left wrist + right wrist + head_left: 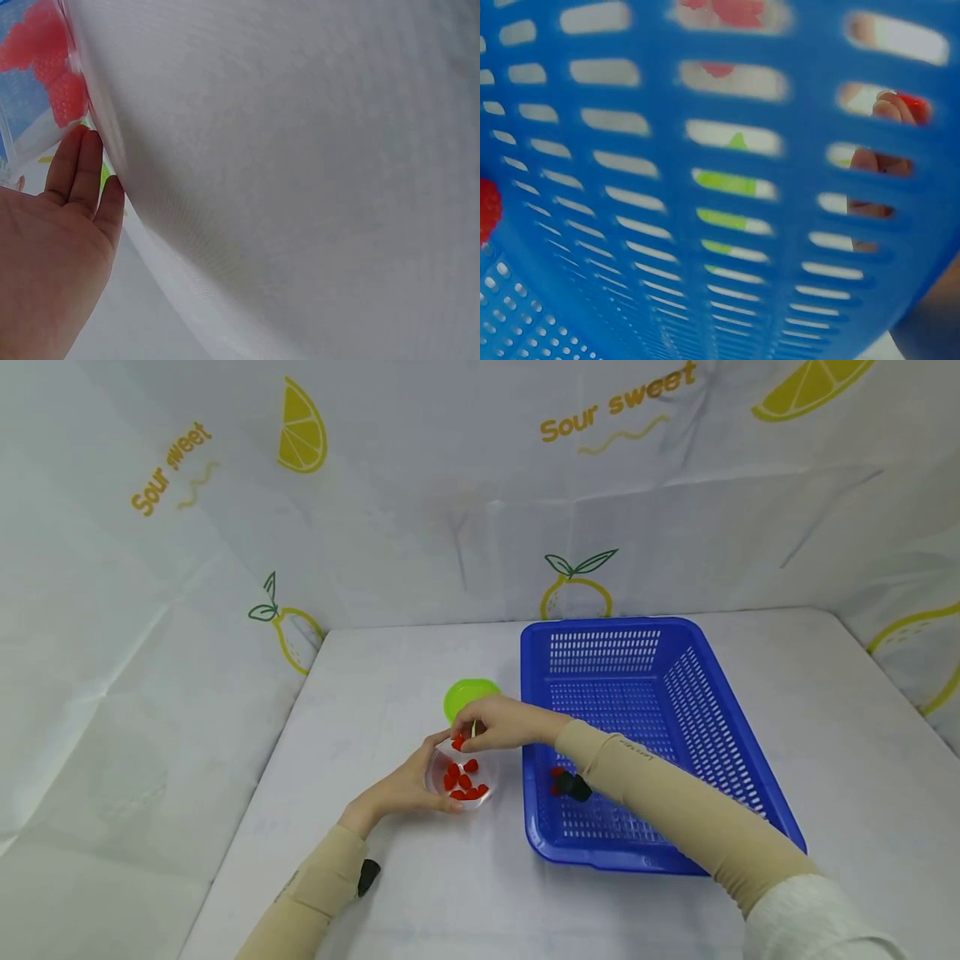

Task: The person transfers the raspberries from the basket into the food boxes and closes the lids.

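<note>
A clear plastic container point(491, 768) with several red raspberries point(464, 782) in it stands left of the blue basket. My left hand point(408, 785) grips its side, thumb at the near edge and fingers at the far edge. In the left wrist view, the fingers of this hand point(71, 217) lie beside the container wall, and bumpy raspberries point(69, 97) show through it. Over the container's far rim, my right hand point(495, 724) pinches a red raspberry point(458, 742). Through the basket's slots, the right wrist view shows parts of that hand point(889, 112) and some red.
A blue slotted basket point(530, 693) stands under my right forearm. Red raspberries point(556, 790) lie inside near its left wall, partly hidden by a black wrist camera point(576, 787). Behind the container is a round green dish or lid point(467, 692). A white cloth point(390, 677) covers the table.
</note>
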Action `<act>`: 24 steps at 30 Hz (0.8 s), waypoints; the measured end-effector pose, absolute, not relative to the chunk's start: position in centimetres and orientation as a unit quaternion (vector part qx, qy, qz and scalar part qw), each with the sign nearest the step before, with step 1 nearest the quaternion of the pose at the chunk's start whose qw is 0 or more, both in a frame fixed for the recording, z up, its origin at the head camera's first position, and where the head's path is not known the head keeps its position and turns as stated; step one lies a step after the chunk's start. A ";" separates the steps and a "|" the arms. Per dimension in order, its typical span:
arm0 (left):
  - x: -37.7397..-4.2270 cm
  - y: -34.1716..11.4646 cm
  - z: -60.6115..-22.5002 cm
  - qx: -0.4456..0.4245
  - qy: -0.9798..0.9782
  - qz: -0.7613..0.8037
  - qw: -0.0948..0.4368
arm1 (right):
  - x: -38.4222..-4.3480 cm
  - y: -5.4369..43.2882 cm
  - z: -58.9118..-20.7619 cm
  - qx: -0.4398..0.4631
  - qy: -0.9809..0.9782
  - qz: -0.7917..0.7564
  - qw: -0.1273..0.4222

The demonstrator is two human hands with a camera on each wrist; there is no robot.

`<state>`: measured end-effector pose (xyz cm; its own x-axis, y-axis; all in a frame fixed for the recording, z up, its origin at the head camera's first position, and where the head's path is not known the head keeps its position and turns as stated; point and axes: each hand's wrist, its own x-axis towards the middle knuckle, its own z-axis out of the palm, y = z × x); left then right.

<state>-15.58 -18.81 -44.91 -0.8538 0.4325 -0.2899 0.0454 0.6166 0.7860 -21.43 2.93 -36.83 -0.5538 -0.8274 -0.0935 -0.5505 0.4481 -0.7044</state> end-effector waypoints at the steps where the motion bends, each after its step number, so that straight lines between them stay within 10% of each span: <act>1: -15.6 -18.8 -44.9 0.138 0.869 0.415 0.234 | -21.4 2.9 -36.9 -0.418 0.824 -0.312 0.220; 24: -15.7 -18.9 -45.2 0.151 0.868 0.416 0.225 | -21.3 3.0 -37.2 -0.394 0.829 -0.320 0.235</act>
